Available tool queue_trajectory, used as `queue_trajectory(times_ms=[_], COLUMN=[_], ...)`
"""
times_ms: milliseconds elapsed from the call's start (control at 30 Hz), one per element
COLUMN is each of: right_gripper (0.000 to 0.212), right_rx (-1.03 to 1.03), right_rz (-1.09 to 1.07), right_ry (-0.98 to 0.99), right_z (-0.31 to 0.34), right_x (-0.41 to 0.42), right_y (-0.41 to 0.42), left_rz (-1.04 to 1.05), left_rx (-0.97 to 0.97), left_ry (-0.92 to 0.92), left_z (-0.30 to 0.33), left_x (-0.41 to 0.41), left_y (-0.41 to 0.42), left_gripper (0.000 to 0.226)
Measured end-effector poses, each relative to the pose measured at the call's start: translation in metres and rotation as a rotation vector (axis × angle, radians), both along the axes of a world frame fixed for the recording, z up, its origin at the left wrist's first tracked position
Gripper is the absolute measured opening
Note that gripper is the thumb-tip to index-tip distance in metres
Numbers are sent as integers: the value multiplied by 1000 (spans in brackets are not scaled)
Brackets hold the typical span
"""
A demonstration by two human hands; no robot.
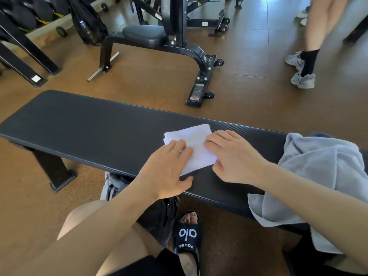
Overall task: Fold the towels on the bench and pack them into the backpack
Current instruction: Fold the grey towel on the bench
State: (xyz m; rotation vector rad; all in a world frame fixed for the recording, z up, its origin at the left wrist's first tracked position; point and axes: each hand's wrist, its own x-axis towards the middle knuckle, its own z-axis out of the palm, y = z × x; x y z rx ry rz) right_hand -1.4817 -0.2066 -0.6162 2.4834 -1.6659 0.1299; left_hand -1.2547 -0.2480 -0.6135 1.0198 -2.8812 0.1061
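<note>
A small white towel (196, 143), folded into a compact rectangle, lies on the black padded bench (89, 126) near its middle. My left hand (169, 168) lies flat on the towel's left edge with straight fingers. My right hand (233, 158) presses its right edge, fingers bent down onto the cloth. A light blue-grey towel (318, 176) lies crumpled on the bench's right end and hangs over its front edge. The grey and black backpack (113, 188) sits on the floor under the bench, mostly hidden by my left arm.
A black adjustable gym bench (159, 36) and racks stand on the brown floor beyond. A dark bag (87, 22) hangs at the back left. Another person's legs (306, 56) are at the upper right. My sandalled foot (187, 238) is under the bench.
</note>
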Motion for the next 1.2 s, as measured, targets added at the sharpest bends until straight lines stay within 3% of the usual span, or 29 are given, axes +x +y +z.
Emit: queue_trajectory(times_ms=[133, 267, 333, 500, 633, 767, 967, 1200], right_gripper=[58, 54, 52, 29, 5, 18, 26, 15], right_rx=[102, 107, 156, 519, 619, 652, 548, 595], right_rz=[-29, -19, -64, -241, -353, -426, -395, -446], right_ry=[7, -13, -179, -702, -900, -1027, -960, -930], right_z=[3, 7, 13, 25, 19, 12, 3, 5], right_x=[-1, -2, -3, -4, 4, 9, 13, 16], right_y=[0, -6, -6, -14, -23, -29, -30, -21], left_rz=[105, 143, 194, 373, 567, 711, 710, 847], left_rx=[-23, -19, 121, 661, 834, 1039, 891, 891], left_ry=[-47, -81, -6, 216, 391, 603, 308, 164], left_z=[-4, 6, 18, 38, 25, 19, 20, 32], left_x=[-14, -17, -12, 9, 19, 22, 22, 11], left_y=[-4, -4, -7, -20, -33, -36, -37, -24], left_gripper=[42, 39, 35, 11, 13, 26, 33, 63])
